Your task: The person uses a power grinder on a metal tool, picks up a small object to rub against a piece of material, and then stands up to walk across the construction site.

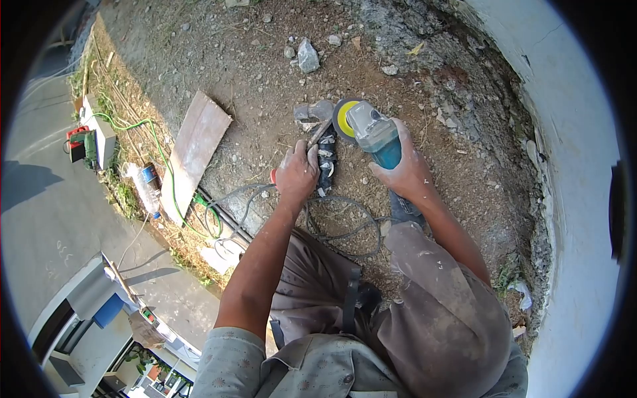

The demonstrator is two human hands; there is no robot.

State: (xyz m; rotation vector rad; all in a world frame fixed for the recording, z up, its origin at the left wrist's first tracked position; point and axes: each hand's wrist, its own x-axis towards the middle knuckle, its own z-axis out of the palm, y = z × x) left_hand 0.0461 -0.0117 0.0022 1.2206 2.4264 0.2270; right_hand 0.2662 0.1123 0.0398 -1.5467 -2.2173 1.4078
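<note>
My right hand (pixel 410 171) is wrapped round the teal body of an angle grinder (pixel 381 136), whose disc with a yellow face (pixel 343 119) points to the left. My left hand (pixel 296 172) grips a narrow flat bar (pixel 320 132), its far end right at the disc's edge. A small red piece shows at the left side of that hand. Under the bar, on the dirt, lies a dark strip with pale patches (pixel 326 162), and a grey block (pixel 312 111) sits at its top end.
A grey cable (pixel 358 205) loops over the ground before my knees. To the left are a board (pixel 196 152), a green cord (pixel 156 136) and plastic bottles (pixel 151 178). A white stone (pixel 308 56) lies ahead. Along the right runs a pale wall (pixel 577 132).
</note>
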